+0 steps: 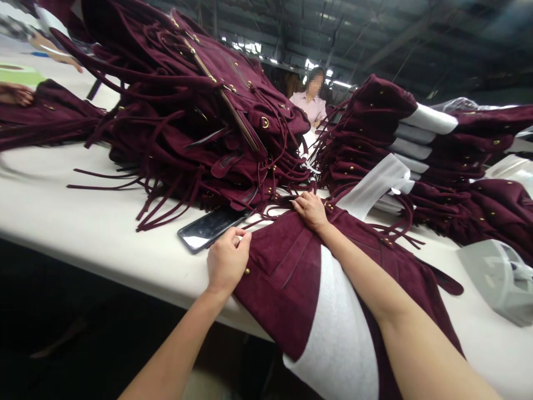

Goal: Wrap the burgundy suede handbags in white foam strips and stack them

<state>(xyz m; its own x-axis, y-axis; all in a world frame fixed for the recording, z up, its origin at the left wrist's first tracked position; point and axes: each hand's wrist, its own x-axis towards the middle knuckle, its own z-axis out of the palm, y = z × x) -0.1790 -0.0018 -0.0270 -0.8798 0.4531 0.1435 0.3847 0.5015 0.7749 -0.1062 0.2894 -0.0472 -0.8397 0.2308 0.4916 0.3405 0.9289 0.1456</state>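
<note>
A burgundy suede bag (287,272) with brass studs lies flat on the white table (75,216) in front of me, a sheet of white padding (337,328) lying on it. My left hand (227,260) is closed on the bag's left edge near a stud. My right hand (310,210) presses its curled fingers on the bag's far end, beside the thin suede straps. A black phone (210,226) lies just left of the bag.
A tall heap of the same burgundy bags (195,105) rises behind the phone, and a stack with white padding (400,139) stands at right. A grey plastic object (499,278) sits at the right edge. A person (312,100) is opposite, and other hands (16,93) show far left.
</note>
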